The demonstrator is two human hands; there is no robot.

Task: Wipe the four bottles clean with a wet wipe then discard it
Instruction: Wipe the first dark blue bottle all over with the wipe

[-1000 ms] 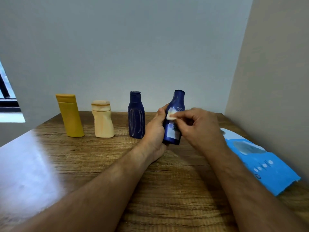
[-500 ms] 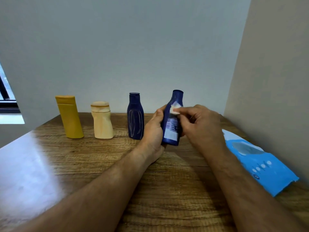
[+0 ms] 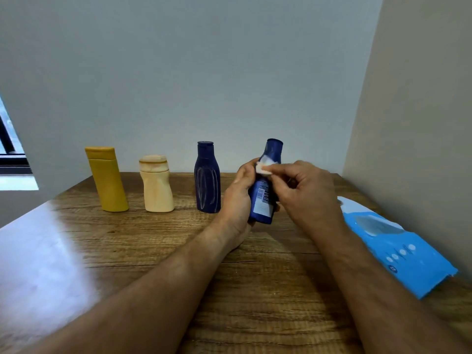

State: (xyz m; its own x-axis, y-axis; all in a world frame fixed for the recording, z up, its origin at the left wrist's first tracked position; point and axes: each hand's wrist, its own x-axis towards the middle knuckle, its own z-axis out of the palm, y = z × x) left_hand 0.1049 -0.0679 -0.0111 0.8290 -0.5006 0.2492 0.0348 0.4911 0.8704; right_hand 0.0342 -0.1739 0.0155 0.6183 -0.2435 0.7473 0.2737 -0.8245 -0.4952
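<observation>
Wet wipe (image 3: 264, 167) has slid up from the label to the shoulder of the blue bottle (image 3: 265, 186) over the last second, and the bottle now leans a bit more to the right. Left hand (image 3: 238, 198) grips the bottle's lower body just above the tabletop (image 3: 255, 277); right hand (image 3: 304, 190) pinches the wipe against it. Yellow bottle (image 3: 107, 178), cream bottle (image 3: 155, 183) and dark navy bottle (image 3: 207, 177) stand in a row to the left, blue wipes pack (image 3: 398, 249) lies at right.
</observation>
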